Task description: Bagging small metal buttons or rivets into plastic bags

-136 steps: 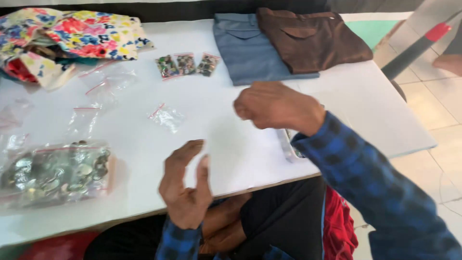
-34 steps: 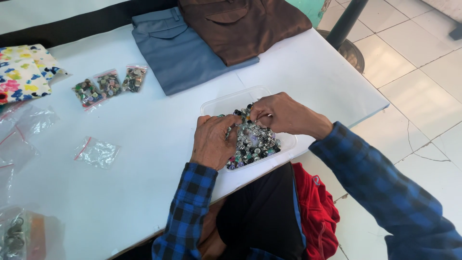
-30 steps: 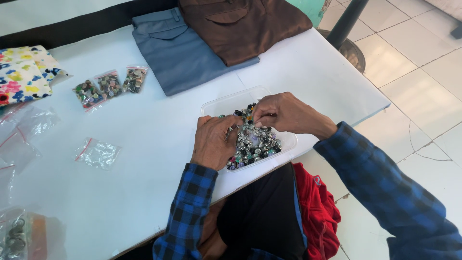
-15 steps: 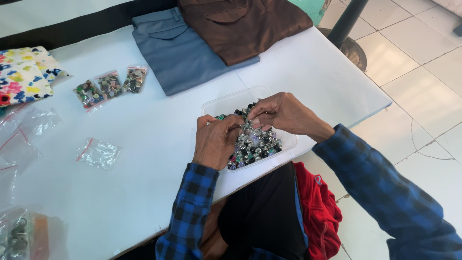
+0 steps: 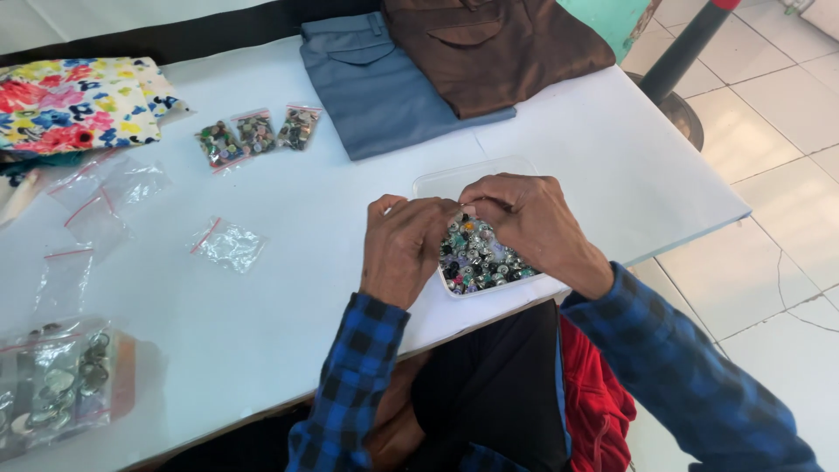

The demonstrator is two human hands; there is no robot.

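Both hands meet over a clear plastic tray [image 5: 434,182] heaped with small buttons [image 5: 479,259] at the near edge of the white table [image 5: 288,262]. The left hand [image 5: 404,249] and right hand [image 5: 531,218] press fingertips together, pinching something too small to tell. Three filled little bags [image 5: 256,133] lie well apart, up-table.

Two hands over a tray of small beads, on a white table.

Left hand [image 5: 404,247] and right hand [image 5: 527,218] meeting fingertip to fingertip above clear plastic tray [image 5: 434,183] full of mixed beads [image 5: 479,258]. Three filled little bags [image 5: 256,134] further back, beside folded grey cloth [image 5: 376,87] and brown cloth [image 5: 494,48]. Empty clear bag [image 5: 229,244] near left hand.
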